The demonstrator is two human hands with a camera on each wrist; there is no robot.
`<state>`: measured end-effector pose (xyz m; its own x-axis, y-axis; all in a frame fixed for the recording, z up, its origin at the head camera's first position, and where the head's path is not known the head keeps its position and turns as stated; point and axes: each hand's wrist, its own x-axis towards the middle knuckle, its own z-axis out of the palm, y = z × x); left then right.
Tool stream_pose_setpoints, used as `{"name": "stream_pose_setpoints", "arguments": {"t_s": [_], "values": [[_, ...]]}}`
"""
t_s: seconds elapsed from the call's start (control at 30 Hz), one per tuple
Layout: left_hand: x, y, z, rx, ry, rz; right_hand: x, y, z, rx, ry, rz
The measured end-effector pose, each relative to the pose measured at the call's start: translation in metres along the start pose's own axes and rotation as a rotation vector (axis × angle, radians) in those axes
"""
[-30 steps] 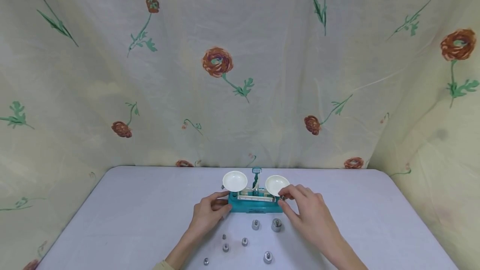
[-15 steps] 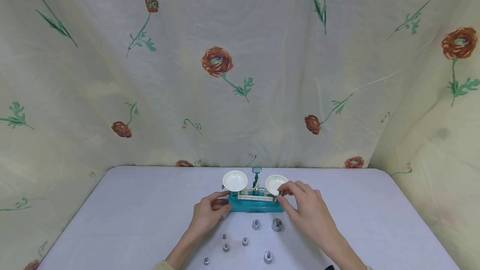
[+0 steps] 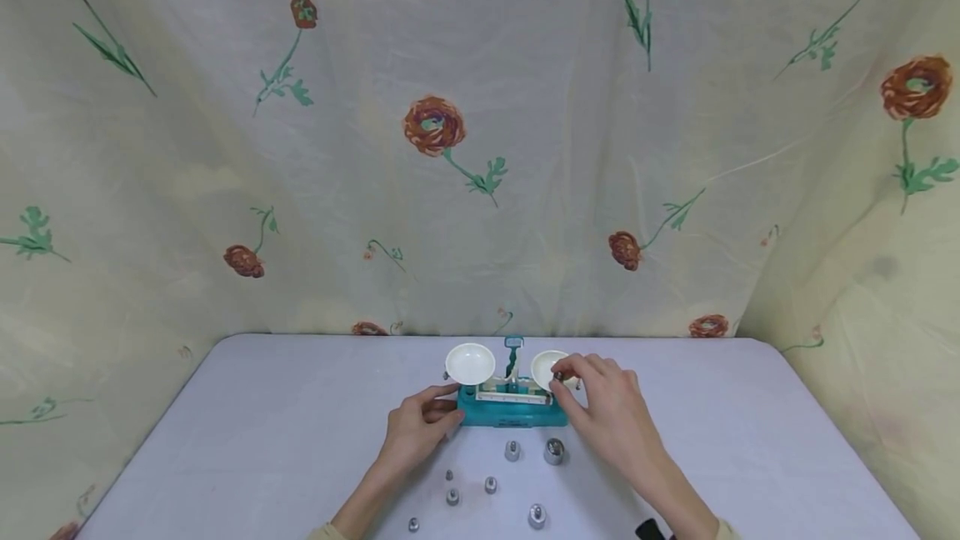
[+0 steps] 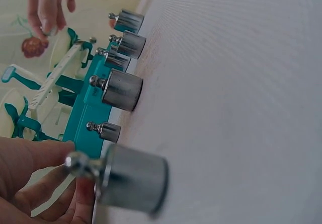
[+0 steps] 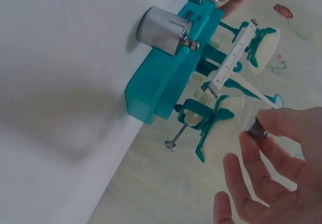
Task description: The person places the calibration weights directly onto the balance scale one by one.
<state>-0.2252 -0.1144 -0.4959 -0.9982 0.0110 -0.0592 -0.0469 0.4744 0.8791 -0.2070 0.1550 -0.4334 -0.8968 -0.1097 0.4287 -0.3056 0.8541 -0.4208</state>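
A teal balance scale (image 3: pixel 510 416) stands on the table with two white pans. My left hand (image 3: pixel 415 432) grips the left end of its base, thumb at the front corner and fingers toward the back. Between the thumb and fingertips of my right hand (image 3: pixel 611 411) is a small metal weight (image 5: pixel 257 129), pinched just over the right pan (image 3: pixel 543 365). The left pan (image 3: pixel 470 364) has nothing on it. In the right wrist view the right hand (image 5: pixel 279 168) holds that weight beside the pan, its other fingers spread.
Several metal weights stand in front of the scale, among them a large one (image 3: pixel 554 451), a medium one (image 3: pixel 537 516) and a tiny one (image 3: pixel 449 475). Behind the table's far edge hangs a flowered curtain (image 3: pixel 525 190), which also lines both sides.
My right hand has carried the small weight up and slightly left, from the right pan's front edge to over the pan. The left hand stays on the base.
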Motion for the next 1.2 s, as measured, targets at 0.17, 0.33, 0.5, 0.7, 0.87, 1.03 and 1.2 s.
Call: {"name": "stream_pose_setpoints", "arguments": {"t_s": [0.17,0.33,0.5,0.7,0.87,1.03,1.2], "values": [[0.001,0.000,0.000,0.000,0.001,-0.008,0.006,0.001,-0.001,-0.009,0.008,-0.001],[0.001,-0.002,0.001,0.007,0.004,-0.010,0.009,0.003,0.000,-0.017,0.011,-0.008],[0.000,-0.003,0.000,0.011,0.002,-0.017,0.010,0.005,0.004,-0.017,0.009,-0.011],[-0.001,-0.002,0.000,0.008,0.002,-0.019,0.013,0.005,0.005,-0.016,-0.007,-0.002],[-0.001,-0.003,0.000,0.008,0.003,-0.018,0.015,0.004,0.007,-0.022,-0.027,0.015],[0.000,-0.003,0.001,0.000,0.001,-0.020,0.017,0.006,0.009,-0.030,-0.030,0.011],[0.001,-0.003,0.002,-0.001,0.000,-0.018,0.019,0.006,0.010,-0.028,-0.020,0.008]]}}
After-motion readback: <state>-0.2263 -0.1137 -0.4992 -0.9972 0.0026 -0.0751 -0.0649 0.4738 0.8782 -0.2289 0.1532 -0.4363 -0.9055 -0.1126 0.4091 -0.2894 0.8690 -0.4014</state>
